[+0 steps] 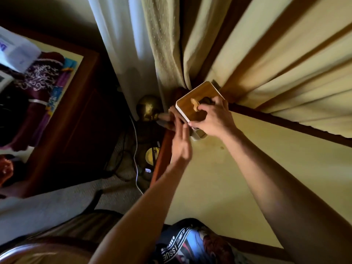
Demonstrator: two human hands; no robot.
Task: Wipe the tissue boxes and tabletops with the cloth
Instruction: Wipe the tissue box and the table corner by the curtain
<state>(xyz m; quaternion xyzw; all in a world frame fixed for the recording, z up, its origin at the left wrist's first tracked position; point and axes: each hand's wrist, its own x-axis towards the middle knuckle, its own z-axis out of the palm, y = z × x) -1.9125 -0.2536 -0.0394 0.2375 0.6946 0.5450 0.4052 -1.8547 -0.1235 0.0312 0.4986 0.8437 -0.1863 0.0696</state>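
Observation:
A tissue box [196, 94] with a wooden lid and white sides stands tilted at the far left corner of the pale yellow tabletop [228, 178]. A tuft of tissue [194, 104] sticks out of its lid. My right hand [213, 119] lies over the lid with curled fingers and grips the box. My left hand [181, 143], blurred, has straight fingers laid against the box's left side. Something dark [166, 121] shows under those fingertips; I cannot tell if it is the cloth.
Beige curtains [266, 54] hang right behind the box and along the table's far edge. A brass ball [149, 107] sits left of the box, with cables [136, 159] on the floor below. A dark wooden cabinet [76, 111] stands left. Patterned fabric [190, 242] lies at the near edge.

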